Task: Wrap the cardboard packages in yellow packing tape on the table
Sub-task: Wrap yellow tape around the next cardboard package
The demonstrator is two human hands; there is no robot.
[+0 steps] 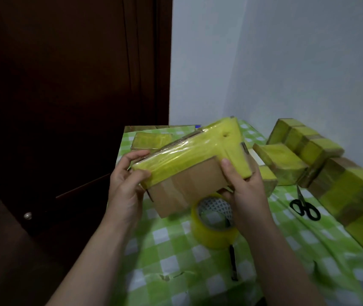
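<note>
Held package: a cardboard package point(187, 184) is raised above the tabletop point(176, 250), tilted, with its near face towards the camera.
Tape cover: yellow tape covers its upper face and right end; the near face is bare cardboard.
Left grip: the left grip point(125, 188) holds the package's left end, thumb on the taped edge, fingers curled round the far side.
Right grip: the right grip point(247, 199) holds the lower right part, thumb pressed where cardboard meets tape, fingers tucked underneath.
Tape roll: a yellow tape roll point(214, 226) lies on the green checked cloth just below the package, partly hidden by the right wrist.
Scissors: black scissors point(304, 208) lie on the cloth to the right of the roll.
Pen: a dark pen point(233, 263) lies near the roll, on its near side.
Wrapped packages: several taped packages point(304, 142) sit along the right side by the wall, and a flat package point(151, 140) lies at the far left corner.
</note>
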